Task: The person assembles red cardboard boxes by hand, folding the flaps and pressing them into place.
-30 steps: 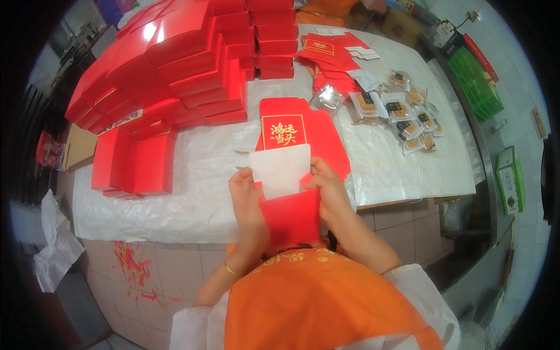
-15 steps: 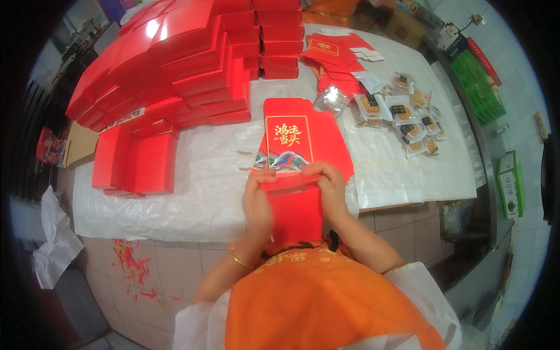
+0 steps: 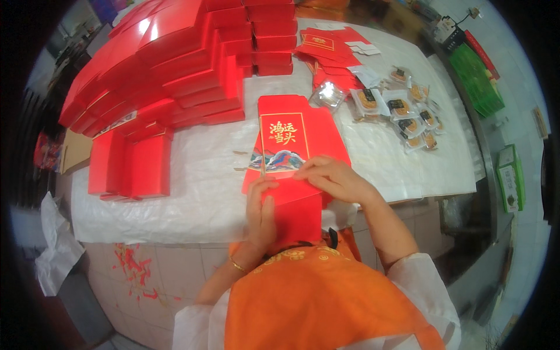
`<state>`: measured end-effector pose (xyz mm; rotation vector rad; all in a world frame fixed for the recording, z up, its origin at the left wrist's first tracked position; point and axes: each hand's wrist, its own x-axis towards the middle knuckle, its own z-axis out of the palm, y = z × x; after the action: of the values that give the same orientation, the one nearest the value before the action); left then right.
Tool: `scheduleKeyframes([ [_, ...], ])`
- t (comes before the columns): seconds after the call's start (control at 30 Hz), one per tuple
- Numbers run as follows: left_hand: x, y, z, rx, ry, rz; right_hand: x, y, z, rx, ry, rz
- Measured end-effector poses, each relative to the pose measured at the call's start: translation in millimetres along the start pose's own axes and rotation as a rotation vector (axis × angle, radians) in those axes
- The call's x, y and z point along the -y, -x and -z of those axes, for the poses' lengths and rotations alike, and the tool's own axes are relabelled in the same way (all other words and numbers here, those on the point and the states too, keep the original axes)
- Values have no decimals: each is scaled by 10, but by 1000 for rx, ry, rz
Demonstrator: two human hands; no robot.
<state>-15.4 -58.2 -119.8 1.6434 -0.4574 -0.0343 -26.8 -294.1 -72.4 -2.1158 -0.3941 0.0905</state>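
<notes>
Apron (image 3: pixel 315 297) nearest, bright orange, and just past it a red box (image 3: pixel 297 218) at the front edge of the table (image 3: pixel 198 213), left hand (image 3: pixel 261 213) gripping its left side, fingers curled in, right hand (image 3: pixel 335 178) bending its fingers over the far end, pinching or merely pressing, can't tell! Too hard a push there could crease the card, and a slack left grip might let it slide off the edge! Beyond lie flat red cartons (image 3: pixel 298 143), then wrapped pastries (image 3: pixel 402 111) right, stacked boxes (image 3: pixel 175 76) left.
</notes>
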Motion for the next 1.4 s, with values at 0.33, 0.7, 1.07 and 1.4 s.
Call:
scheduleKeyframes([
  [0.33, -20, 85, -12, -53, 92, 174, 173, -369, 16, 265, 301, 95],
  [0.7, 3, 74, 40, -61, 172, 183, 505, -567, -314, 490, 460, 17],
  [1.07, 184, 44, 210, 78, 9, -87, 280, -14, 18, 244, 221, 69],
  [1.4, -178, -199, 334, 202, 41, -43, 263, 54, -147, -46, 140, 121],
])
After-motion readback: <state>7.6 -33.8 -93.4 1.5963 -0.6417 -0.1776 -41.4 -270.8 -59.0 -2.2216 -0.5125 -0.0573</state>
